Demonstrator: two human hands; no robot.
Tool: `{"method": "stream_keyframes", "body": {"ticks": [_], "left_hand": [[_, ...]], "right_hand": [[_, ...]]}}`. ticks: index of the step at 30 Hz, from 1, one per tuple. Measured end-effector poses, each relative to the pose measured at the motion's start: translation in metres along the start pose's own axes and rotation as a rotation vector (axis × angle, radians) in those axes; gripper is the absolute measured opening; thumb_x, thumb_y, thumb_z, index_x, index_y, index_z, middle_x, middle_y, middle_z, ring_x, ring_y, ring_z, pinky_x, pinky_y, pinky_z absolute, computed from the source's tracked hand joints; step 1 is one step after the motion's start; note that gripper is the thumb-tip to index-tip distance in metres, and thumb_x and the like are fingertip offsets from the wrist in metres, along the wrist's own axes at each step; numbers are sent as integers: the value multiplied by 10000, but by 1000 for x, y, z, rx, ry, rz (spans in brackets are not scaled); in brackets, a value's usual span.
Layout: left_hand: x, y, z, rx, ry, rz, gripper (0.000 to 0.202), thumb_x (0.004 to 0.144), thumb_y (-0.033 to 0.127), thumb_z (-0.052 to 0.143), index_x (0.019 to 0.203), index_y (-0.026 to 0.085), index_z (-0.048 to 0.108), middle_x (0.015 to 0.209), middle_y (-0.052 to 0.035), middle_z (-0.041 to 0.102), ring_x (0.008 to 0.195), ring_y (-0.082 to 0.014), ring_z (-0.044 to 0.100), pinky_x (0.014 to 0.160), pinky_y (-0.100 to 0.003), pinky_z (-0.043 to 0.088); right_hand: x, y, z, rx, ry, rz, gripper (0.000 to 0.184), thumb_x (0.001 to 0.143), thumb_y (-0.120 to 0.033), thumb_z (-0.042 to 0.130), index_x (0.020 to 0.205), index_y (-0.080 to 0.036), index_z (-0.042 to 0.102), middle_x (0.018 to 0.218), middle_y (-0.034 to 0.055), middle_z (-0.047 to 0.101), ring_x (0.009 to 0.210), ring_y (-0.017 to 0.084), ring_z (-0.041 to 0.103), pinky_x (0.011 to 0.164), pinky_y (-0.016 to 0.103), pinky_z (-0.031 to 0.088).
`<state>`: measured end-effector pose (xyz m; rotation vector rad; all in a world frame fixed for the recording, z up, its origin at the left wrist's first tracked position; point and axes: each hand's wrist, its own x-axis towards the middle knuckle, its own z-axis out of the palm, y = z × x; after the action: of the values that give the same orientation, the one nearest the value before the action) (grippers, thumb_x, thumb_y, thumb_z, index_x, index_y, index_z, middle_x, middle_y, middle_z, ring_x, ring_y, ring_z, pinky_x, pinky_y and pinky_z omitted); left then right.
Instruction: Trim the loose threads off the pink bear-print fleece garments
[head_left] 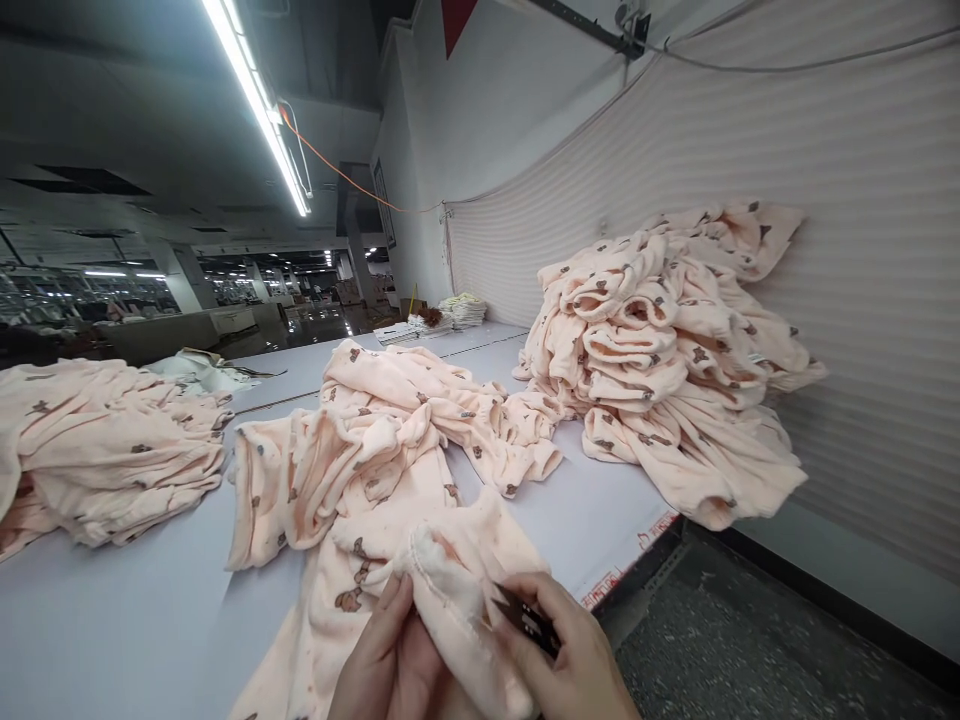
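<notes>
A pale pink fleece garment [352,560] with small brown bear prints lies at the near part of the table, its near end lifted towards me. My left hand [386,650] is closed on this garment, pinching a seamed edge between thumb and fingers. In my right hand [577,655] is a pair of black thread snips [531,622], blades pointing left beside the raised seam. The right fingers wrap round the snips and also touch the cloth. Folds hide part of both hands. More of the same printed fleece [420,385] lies bunched just beyond.
A tall heap of pink garments [637,350] stands at the right against a sheeted wall [862,250]. Another pile [112,440] lies at the left. Folded white cloths [461,310] sit at the far end. The table's edge [637,550] runs along the right, above a speckled floor.
</notes>
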<state>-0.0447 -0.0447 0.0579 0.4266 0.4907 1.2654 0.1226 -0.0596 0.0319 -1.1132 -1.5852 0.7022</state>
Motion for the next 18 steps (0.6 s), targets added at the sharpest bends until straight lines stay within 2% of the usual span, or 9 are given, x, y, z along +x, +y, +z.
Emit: {"method": "stream_keyframes", "body": {"ticks": [4,8,12,15,18], "left_hand": [[2,-3,1,-25,-83,-62,329,929,313,436,1170,223,641,1272,-83,628,1322,-296,407,1121,-515,281],[2,-6,2,-19,-159,-91,331,939,303,406,1148,244,656,1274,-52,629,1321,-266,414,1139,-492,242],[2,-9,0,-13,-203,-81,327,921,335,434,1102,230,685,1245,-57,648,1278,-277,472,1112,-482,304],[2,-9,-1,46,-125,-43,314,894,341,486,1093,205,688,1207,-87,670,1236,-296,516,1086,-478,354],[-1,-5,-2,150,99,-21,307,856,315,561,1146,253,638,1182,-55,684,1228,-277,524,1063,-436,393]], "right_hand": [[-3,-7,-12,-169,-129,-91,313,793,-220,608,1104,-241,644,960,46,664,798,160,682,697,199,537],[-5,-7,-12,-269,-124,-99,264,830,-218,572,1075,-227,668,944,56,683,792,177,686,684,218,540],[-5,-5,-9,-193,-131,-119,253,840,-216,560,1061,-193,681,940,73,681,804,173,676,695,218,527],[0,5,-12,-81,-68,-78,216,875,-246,516,983,-205,697,873,63,670,820,177,652,720,242,508],[17,31,-17,125,139,146,186,826,-340,607,932,-200,667,948,66,652,942,206,604,819,280,472]]}}
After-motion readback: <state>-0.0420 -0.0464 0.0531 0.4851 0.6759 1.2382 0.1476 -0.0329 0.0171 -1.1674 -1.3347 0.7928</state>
